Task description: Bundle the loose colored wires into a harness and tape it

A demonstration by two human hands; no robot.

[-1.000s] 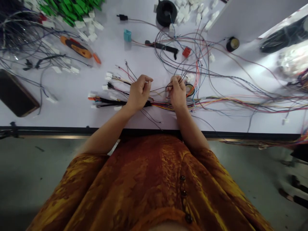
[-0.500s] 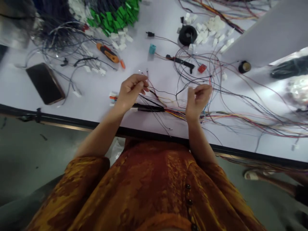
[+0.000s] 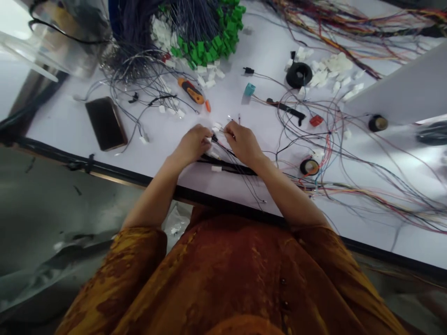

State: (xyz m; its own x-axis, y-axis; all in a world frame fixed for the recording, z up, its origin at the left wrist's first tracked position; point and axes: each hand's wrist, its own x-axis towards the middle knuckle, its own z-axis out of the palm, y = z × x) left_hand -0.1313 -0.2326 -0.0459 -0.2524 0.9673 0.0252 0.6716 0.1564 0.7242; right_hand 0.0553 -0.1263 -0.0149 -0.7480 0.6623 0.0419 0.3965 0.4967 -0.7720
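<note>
My left hand [image 3: 192,145] is closed, its fingertips pinched at a small black connector [image 3: 214,138] on thin dark wires. Just right of it, my right hand [image 3: 243,143] is also closed, thumb and forefinger together on a thin wire [image 3: 222,130]. A small white connector [image 3: 217,126] shows between the two hands. Below them, along the table's front edge, lies a wire harness in black sleeving [image 3: 228,166], with a white connector [image 3: 216,169] beside it. Loose thin wires with metal terminals [image 3: 264,201] trail down from under my right hand.
A phone [image 3: 106,123] lies at left, near an orange-handled screwdriver [image 3: 191,90]. Behind are green connectors [image 3: 213,46] on bundled wires. To the right are a black tape roll [image 3: 309,167], a larger black roll [image 3: 299,75], a red connector [image 3: 316,121] and tangled wires.
My right hand has moved left, close to my left hand, and now pinches a wire there. A black tape roll shows where it was. The whole view has shifted and tilted slightly.
</note>
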